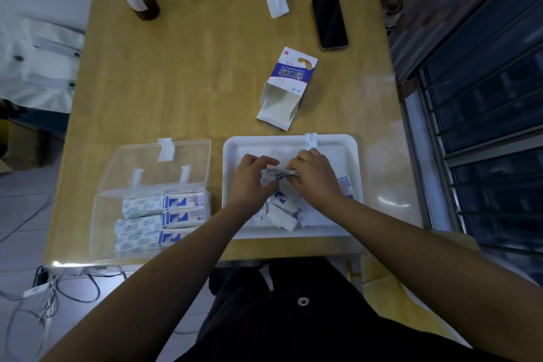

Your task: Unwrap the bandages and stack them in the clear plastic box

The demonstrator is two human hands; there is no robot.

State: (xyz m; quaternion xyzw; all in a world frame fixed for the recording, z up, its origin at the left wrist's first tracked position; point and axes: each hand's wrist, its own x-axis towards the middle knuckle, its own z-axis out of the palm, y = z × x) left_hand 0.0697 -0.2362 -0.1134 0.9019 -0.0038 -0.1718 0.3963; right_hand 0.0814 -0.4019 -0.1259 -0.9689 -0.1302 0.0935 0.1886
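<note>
Yellow wooden table (pixel 191 67): left hand (pixel 251 178) and right hand (pixel 314 176) pinch thin blue-printed bandage strips (pixel 279 174) (apparently squaring them); next stop, clear plastic box (pixel 105 214).

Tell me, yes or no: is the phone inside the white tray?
No, the phone lies on the wooden table, beyond the white tray and its far rim.

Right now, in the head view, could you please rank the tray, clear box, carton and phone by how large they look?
1. Tray and clear box, lid open: about alike, so unranked.
2. Carton.
3. Phone, smallest, though it lies farthest from the camera.
</note>
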